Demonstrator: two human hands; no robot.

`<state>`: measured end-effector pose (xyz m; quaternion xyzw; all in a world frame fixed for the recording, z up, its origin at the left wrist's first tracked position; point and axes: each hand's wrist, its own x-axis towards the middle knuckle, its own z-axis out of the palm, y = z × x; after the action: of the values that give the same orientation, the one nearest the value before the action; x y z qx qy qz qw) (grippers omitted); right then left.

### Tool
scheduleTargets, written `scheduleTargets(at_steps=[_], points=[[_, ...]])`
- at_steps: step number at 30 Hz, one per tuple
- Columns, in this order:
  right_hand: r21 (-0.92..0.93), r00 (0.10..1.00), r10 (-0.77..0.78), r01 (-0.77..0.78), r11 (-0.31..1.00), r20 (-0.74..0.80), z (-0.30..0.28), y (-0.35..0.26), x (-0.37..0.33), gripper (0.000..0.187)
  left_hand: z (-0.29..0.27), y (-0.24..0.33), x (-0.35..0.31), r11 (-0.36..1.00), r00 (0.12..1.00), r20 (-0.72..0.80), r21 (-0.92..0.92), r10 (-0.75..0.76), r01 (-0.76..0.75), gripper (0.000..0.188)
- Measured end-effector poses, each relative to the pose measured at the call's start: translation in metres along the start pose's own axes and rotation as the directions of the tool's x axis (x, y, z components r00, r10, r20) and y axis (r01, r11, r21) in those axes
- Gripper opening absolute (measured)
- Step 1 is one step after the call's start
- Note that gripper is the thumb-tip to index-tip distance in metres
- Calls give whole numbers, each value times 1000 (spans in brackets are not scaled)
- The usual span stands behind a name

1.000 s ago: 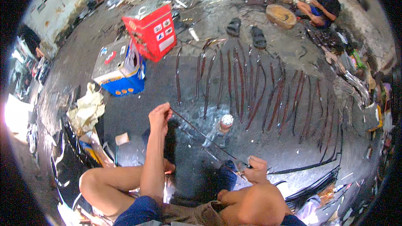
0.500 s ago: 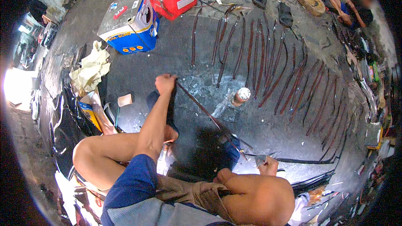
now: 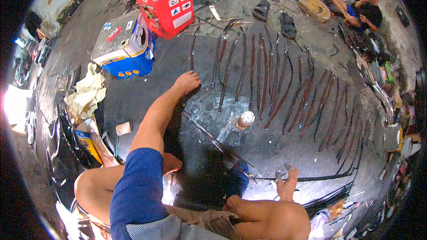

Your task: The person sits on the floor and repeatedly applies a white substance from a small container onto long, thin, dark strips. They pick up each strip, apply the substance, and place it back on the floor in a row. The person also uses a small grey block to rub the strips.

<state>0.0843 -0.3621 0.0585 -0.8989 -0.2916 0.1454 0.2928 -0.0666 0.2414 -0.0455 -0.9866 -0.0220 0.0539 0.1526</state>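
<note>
My left hand (image 3: 188,82) reaches out over the dark mat, its fingers curled and pressed together at the near end of a glossy dark strip (image 3: 192,51), whose tip they cover. Slanting between my hands is another dark strip (image 3: 207,133), with my left hand off it. At lower right, my right hand (image 3: 288,183) is empty; its thumb and forefinger stand apart, with grey covering on their tips. Close by runs a long black strip (image 3: 324,178). Many reddish-brown strips (image 3: 275,106) lie side by side across the mat. A small white-topped cylinder (image 3: 245,119) stands among whitish stains.
A blue-and-white tin (image 3: 126,60) and a red tin (image 3: 164,11) stand at far left, near crumpled cream paper (image 3: 86,93). Two black sandals (image 3: 288,26) and a round wooden block (image 3: 314,8) lie at the back. Another person (image 3: 367,11) sits at far right.
My left hand has let go of the slanting strip and moved forward to the strip near the tins. My right hand's fingers have spread apart. The whole view has shifted.
</note>
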Motion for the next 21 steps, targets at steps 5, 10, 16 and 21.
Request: scheduleTargets(at_steps=[5, 10, 16, 21], points=[[-29, 983, -170, 168, 985, -74, 21, -7, 5, 49, -15, -5, 5, 999, 980, 199, -41, 20, -12, 14], [156, 971, -231, 239, 958, -67, 39, -32, 28, 55, -107, 45, -4, 883, 907, -120, -312, -403, 351, 38], [439, 938, -342, 332, 835, -58, 60, -165, 76, 54, -210, 166, -12, 229, 606, 6, -923, -796, 310, 30], [471, 878, -457, 466, 749, -142, 55, -207, 91, 50, -270, 218, -28, -185, 567, 186, -981, -802, 60, 28]])
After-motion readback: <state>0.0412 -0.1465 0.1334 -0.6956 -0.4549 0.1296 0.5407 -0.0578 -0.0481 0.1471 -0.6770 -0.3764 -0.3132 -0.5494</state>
